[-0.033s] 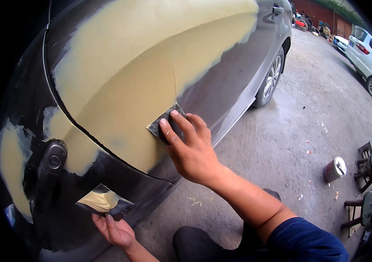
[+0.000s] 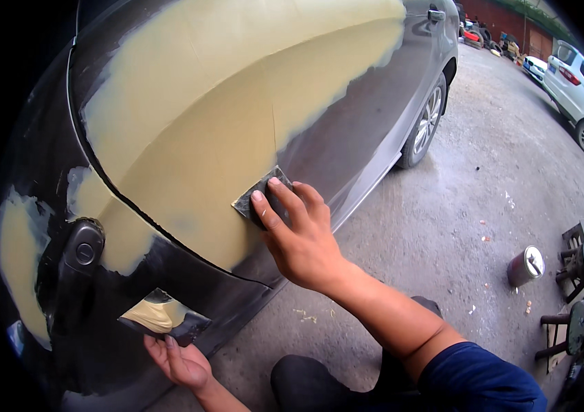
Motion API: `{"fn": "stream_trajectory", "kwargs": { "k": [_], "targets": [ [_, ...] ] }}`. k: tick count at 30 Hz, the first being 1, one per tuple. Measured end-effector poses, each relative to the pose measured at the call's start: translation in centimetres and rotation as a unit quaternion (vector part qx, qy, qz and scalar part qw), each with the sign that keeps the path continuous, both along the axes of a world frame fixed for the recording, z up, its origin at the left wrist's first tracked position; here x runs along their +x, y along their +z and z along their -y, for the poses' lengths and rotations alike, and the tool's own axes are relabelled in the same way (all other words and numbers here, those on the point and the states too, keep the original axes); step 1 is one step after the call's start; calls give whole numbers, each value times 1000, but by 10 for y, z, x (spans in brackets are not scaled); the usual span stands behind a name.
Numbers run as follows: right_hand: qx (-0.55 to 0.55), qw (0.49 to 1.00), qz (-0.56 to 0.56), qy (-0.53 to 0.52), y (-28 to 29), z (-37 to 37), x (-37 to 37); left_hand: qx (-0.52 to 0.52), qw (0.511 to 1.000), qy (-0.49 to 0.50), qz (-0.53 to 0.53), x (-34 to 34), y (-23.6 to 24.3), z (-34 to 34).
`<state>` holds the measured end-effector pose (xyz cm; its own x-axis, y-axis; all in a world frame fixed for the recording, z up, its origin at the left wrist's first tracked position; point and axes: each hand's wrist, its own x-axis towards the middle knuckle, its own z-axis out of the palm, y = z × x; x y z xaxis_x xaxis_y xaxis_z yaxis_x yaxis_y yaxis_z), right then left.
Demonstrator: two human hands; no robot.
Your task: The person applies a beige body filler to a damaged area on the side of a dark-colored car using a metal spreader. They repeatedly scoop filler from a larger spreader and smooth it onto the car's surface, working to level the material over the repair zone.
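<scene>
My right hand (image 2: 306, 237) holds a dark, flat putty spreader (image 2: 248, 202) against a car door, the fingertips pressed on its face. The spreader touches the lower part of a broad coat of yellowish body filler (image 2: 203, 151). A thin upright ridge in the filler runs above the blade. Lower left, my left hand (image 2: 182, 365) pinches the bottom edge of a second dark, flat plate (image 2: 192, 328), thumb in front. A smooth mound of pale yellow filler (image 2: 151, 317) sits on that plate, which is tilted in front of the dark panel.
Left of the door gap is a black door handle (image 2: 86, 248) with more filler around it. A wheel (image 2: 428, 122) stands farther along the car. On the concrete at right are a metal can (image 2: 527, 266) and small stools (image 2: 566, 333). A pale van (image 2: 583, 96) is parked beyond.
My right hand and its spreader have shifted very slightly downward on the door. My left hand and its plate have hardly moved.
</scene>
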<state>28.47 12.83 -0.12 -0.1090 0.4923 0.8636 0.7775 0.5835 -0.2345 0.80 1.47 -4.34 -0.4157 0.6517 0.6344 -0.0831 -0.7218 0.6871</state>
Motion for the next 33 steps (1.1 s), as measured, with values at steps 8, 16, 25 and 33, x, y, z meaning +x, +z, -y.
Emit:
{"fn": "stream_trajectory", "kwargs": {
  "k": [8,16,25,33],
  "targets": [
    [-8,1000,16,4,-23,2,1,-28,999,-33,28,14,3,9],
    [-71,996,44,22,-46,20,18,-91,987,-104,85,86,20,22],
    [-233,832,-119,490,-31,88,56,-149,957,-187,167,143,43,34],
    [-122,962,33,240,9,93,59,-119,986,-92,78,131,46,35]
  ]
}}
